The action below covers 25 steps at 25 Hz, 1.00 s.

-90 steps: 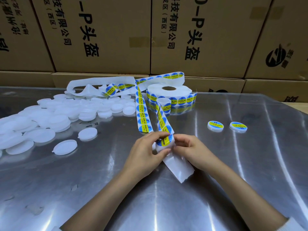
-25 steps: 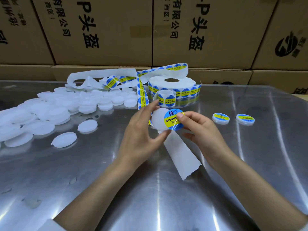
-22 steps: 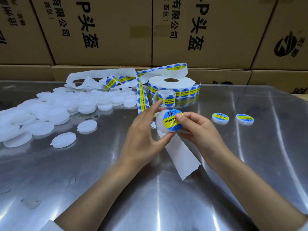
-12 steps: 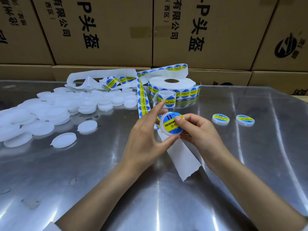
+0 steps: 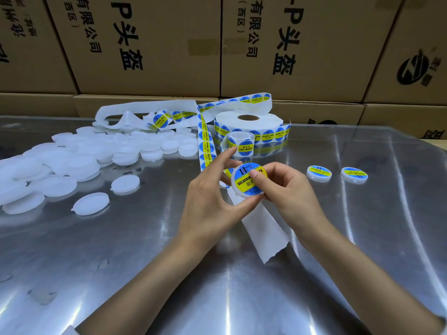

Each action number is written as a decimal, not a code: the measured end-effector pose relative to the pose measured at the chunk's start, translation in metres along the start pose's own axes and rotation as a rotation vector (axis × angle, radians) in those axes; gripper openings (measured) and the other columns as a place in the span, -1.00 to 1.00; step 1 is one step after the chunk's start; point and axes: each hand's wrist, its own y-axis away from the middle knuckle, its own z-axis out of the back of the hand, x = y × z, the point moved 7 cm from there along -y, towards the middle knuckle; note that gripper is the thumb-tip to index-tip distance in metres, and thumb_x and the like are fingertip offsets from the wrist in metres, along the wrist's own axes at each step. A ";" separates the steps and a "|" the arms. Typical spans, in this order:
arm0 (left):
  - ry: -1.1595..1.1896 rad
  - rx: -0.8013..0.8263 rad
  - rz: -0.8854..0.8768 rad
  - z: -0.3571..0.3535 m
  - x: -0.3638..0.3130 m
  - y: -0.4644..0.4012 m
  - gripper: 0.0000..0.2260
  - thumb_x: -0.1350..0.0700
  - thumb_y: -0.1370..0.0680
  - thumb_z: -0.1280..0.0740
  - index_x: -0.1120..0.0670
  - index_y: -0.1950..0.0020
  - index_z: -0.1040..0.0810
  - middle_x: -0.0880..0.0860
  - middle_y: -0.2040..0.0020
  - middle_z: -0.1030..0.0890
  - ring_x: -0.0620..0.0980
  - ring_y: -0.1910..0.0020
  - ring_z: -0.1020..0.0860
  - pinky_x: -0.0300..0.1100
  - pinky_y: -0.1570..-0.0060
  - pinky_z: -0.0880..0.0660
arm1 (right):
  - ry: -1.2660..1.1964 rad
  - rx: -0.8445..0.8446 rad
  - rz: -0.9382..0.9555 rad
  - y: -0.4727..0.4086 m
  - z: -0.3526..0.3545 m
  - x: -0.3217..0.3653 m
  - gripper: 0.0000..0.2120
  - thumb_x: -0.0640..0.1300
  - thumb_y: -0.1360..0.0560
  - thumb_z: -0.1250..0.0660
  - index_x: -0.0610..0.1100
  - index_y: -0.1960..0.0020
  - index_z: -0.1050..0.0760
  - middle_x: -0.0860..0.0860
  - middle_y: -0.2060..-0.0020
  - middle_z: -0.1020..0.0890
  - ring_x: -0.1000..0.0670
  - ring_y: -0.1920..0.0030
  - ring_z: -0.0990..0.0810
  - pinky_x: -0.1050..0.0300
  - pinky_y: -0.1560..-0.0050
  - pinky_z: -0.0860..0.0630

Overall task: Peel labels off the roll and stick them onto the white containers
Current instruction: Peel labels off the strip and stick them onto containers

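White container [image 5: 235, 182] up off the steel table [image 5: 338, 262], pinched by the rim between thumb and fingers of the left hand [image 5: 208, 201], face tilted toward the camera. Blue-and-yellow label [image 5: 244, 181] already on its top, pressed down under the right hand's [image 5: 287, 192] thumb, remaining fingers curled behind. Label roll [image 5: 249, 124] farther back, strip [image 5: 205, 146] trailing forward. Two labelled containers [image 5: 319, 173] off right, unlabelled pile [image 5: 72, 160] left.
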 end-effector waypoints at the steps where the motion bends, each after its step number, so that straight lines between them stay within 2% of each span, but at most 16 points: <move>1: 0.018 -0.013 0.019 0.001 0.000 0.000 -0.34 0.02 -0.28 -0.57 0.01 -0.33 -0.42 -0.16 -0.04 -0.60 -0.12 0.15 -0.59 -0.28 0.05 -0.51 | 0.023 -0.001 0.023 0.000 0.000 0.001 -0.89 -0.23 -0.48 -0.36 -0.17 0.23 -0.54 -0.03 0.32 -0.67 0.07 0.28 -0.61 0.24 0.22 -0.56; 6: 0.043 -0.038 0.063 0.004 0.000 0.002 -0.37 0.11 -0.27 -0.59 -0.01 -0.30 -0.46 -0.19 -0.01 -0.59 -0.12 0.20 -0.57 -0.43 0.10 -0.47 | 0.111 0.014 0.100 0.000 0.000 0.003 -0.89 -0.22 -0.46 -0.40 -0.10 0.23 -0.55 -0.01 0.31 -0.67 0.00 0.25 -0.58 0.09 0.16 -0.54; 12: -0.006 -0.024 0.021 0.005 -0.007 0.001 -0.38 0.12 -0.28 -0.58 0.00 -0.30 -0.46 -0.13 -0.03 -0.61 -0.12 0.21 -0.58 -0.40 0.10 -0.48 | 0.183 0.053 0.136 0.002 0.000 0.007 -0.87 -0.22 -0.44 -0.43 0.00 0.15 -0.57 -0.02 0.22 -0.69 0.04 0.23 -0.61 0.08 0.17 -0.54; 14: -0.019 -0.014 0.004 0.005 -0.008 0.001 -0.38 0.12 -0.28 -0.59 0.02 -0.30 -0.46 -0.13 -0.03 -0.61 -0.13 0.22 -0.57 -0.41 0.10 -0.47 | 0.156 0.054 0.111 0.002 0.000 0.007 -0.71 -0.23 -0.43 -0.44 0.10 -0.03 -0.54 -0.02 0.16 -0.69 0.03 0.20 -0.64 0.10 0.16 -0.57; 16: -0.043 0.004 -0.025 0.004 -0.011 0.002 -0.38 0.11 -0.28 -0.59 0.06 -0.30 -0.47 -0.13 -0.03 -0.60 -0.13 0.21 -0.56 -0.42 0.10 -0.46 | 0.118 0.055 0.011 0.001 0.003 0.003 -0.40 -0.22 -0.40 -0.46 0.23 -0.28 -0.34 -0.04 0.09 -0.67 0.04 0.21 -0.64 0.18 0.21 -0.58; 17: -0.056 0.013 -0.040 0.004 -0.013 0.002 -0.38 0.11 -0.29 -0.59 0.08 -0.30 -0.47 -0.11 -0.04 -0.61 -0.13 0.20 -0.55 -0.42 0.09 -0.45 | 0.115 0.062 -0.034 0.002 0.002 0.003 -0.37 -0.20 -0.40 -0.46 0.21 -0.32 -0.30 -0.04 0.12 -0.66 0.07 0.27 -0.61 0.24 0.28 -0.55; 19: -0.063 0.029 -0.077 0.003 -0.016 0.002 -0.39 0.12 -0.30 -0.57 0.11 -0.31 -0.47 -0.07 -0.06 -0.61 -0.18 0.15 -0.54 -0.42 0.06 -0.44 | 0.097 0.128 -0.087 0.006 -0.004 0.001 -0.54 -0.15 -0.41 -0.45 0.03 -0.27 -0.44 0.01 0.27 -0.65 0.13 0.39 -0.53 0.31 0.42 -0.45; 21: -0.051 0.042 -0.116 0.002 -0.021 0.003 -0.39 0.11 -0.30 -0.55 0.11 -0.32 -0.46 -0.06 -0.08 -0.61 -0.27 0.09 -0.51 -0.43 0.00 -0.43 | 0.077 0.195 -0.122 0.010 -0.012 0.001 -0.79 -0.12 -0.40 -0.45 -0.11 -0.01 -0.57 0.04 0.42 -0.55 0.14 0.47 -0.44 0.32 0.49 -0.39; 22: -0.043 0.048 -0.128 0.001 -0.023 0.004 -0.39 0.11 -0.30 -0.54 0.11 -0.32 -0.46 -0.07 -0.08 -0.61 -0.29 0.08 -0.50 -0.42 -0.02 -0.43 | 0.064 0.200 -0.132 0.010 -0.013 0.002 -0.89 -0.11 -0.40 -0.45 -0.11 0.12 -0.57 0.03 0.46 -0.50 0.14 0.50 -0.41 0.33 0.51 -0.37; 23: -0.036 0.051 -0.135 0.001 -0.024 0.005 -0.38 0.09 -0.30 -0.55 0.11 -0.32 -0.46 -0.08 -0.08 -0.60 -0.27 0.07 -0.52 -0.41 -0.02 -0.44 | 0.050 0.193 -0.138 0.010 -0.013 0.001 -0.91 -0.10 -0.42 -0.43 -0.10 0.18 -0.57 0.02 0.48 -0.46 0.13 0.51 -0.39 0.32 0.53 -0.36; 25: -0.034 0.044 -0.134 0.001 -0.023 0.006 -0.35 0.03 -0.29 -0.56 0.11 -0.33 -0.45 -0.11 -0.07 -0.59 -0.21 0.09 -0.53 -0.40 0.01 -0.45 | 0.054 0.149 -0.153 0.008 -0.008 0.001 -0.78 -0.02 -0.48 -0.35 -0.17 0.19 -0.57 0.02 0.54 -0.43 0.09 0.55 -0.37 0.30 0.56 -0.35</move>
